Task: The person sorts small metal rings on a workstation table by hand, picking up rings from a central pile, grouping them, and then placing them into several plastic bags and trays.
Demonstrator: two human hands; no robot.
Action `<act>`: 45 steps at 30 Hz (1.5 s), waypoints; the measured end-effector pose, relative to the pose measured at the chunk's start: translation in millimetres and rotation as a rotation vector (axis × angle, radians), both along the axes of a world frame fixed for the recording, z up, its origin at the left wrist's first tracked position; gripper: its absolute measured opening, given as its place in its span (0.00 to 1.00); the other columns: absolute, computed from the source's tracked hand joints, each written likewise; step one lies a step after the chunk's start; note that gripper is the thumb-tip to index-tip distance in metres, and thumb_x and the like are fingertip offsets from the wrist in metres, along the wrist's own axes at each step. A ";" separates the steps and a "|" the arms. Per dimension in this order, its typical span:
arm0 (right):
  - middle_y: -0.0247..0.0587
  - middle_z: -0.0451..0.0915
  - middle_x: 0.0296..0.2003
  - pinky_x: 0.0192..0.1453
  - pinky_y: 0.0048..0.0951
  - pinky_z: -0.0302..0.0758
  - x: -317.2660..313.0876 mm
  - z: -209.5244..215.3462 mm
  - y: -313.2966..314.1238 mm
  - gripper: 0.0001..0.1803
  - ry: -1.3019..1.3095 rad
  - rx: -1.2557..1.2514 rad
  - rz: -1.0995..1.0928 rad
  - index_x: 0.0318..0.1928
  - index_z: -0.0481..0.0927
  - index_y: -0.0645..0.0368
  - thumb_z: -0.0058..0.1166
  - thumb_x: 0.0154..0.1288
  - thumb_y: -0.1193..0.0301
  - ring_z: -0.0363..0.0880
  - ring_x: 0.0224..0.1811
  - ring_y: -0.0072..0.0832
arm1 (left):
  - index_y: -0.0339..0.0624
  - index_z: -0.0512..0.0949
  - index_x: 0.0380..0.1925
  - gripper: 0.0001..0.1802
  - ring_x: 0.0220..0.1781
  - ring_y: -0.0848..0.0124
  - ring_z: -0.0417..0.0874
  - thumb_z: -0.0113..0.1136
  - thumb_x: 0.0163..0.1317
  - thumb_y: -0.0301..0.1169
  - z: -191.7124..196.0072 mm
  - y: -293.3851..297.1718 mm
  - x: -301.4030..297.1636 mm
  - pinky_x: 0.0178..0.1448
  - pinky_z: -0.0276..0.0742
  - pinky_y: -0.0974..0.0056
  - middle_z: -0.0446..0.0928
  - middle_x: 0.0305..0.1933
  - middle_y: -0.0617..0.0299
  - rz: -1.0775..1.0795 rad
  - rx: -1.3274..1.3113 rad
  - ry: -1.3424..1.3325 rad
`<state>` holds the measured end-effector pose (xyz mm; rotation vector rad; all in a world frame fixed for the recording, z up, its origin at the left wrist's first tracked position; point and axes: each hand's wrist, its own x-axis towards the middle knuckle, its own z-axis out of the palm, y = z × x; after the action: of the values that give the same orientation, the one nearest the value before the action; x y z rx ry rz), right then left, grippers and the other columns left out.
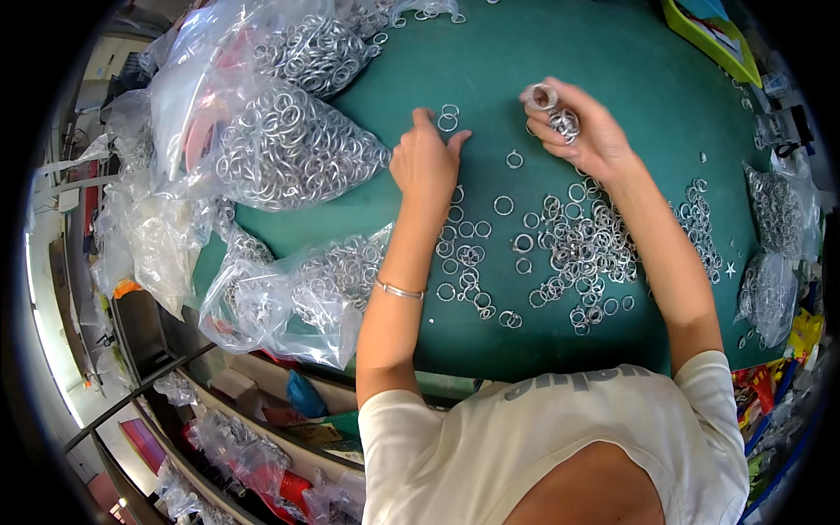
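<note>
My right hand (pixel 588 133) is raised over the green table, its fingers curled around a cluster of silver metal rings (pixel 565 125). One wider ring (pixel 543 96) shows at its fingertips. My left hand (pixel 429 159) is low over the table top, back upward, thumb stretched out and apart from the index finger, with nothing visible in it. Just beyond its thumb lie two touching rings (pixel 449 117). A single ring (pixel 514 159) rests between the hands. Closer to me is a loose heap of rings (pixel 588 243), partly under my right forearm, with scattered rings (pixel 470 255) to its left.
Clear plastic bags full of rings (pixel 293 149) stand at the left, with another bag (pixel 328 280) beside my left forearm. More bagged rings (pixel 774 206) sit at the right edge. A yellow-green bin (pixel 713 39) is at the far right. Open drawers (pixel 262 420) lie below the table edge.
</note>
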<state>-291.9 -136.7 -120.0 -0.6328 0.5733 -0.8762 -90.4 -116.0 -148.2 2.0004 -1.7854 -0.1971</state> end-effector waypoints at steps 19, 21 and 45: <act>0.36 0.74 0.22 0.20 0.28 0.68 -28.2 20.5 193.2 0.02 0.907 -0.836 -0.223 0.27 0.79 0.59 0.57 0.52 0.75 0.74 0.21 0.29 | 0.36 0.73 0.36 0.21 0.25 0.66 0.74 0.42 0.64 0.45 31.3 181.0 -60.9 0.19 0.66 0.65 0.73 0.34 0.54 0.122 1.231 2.015; 0.34 0.74 0.26 0.27 0.30 0.70 -23.4 20.8 207.4 0.02 1.024 -1.167 -0.111 0.28 0.78 0.56 0.57 0.50 0.74 0.75 0.27 0.28 | 0.38 0.74 0.40 0.21 0.33 0.65 0.79 0.41 0.65 0.45 34.0 187.5 -74.3 0.32 0.76 0.61 0.77 0.37 0.57 0.242 1.242 2.016; 0.37 0.71 0.41 0.57 0.41 0.58 -139.2 13.9 204.7 0.20 1.646 -1.061 -0.285 0.37 0.75 0.57 0.66 0.42 0.65 0.66 0.52 0.38 | 0.43 0.73 0.37 0.10 0.32 0.72 0.67 0.52 0.64 0.38 27.8 229.8 -100.9 0.21 0.63 0.77 0.67 0.35 0.62 -0.044 0.978 2.135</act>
<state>-431.0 68.0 -106.1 -2.3432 1.7003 -0.7135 -191.3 113.8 -120.4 0.7648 -0.1205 -2.3008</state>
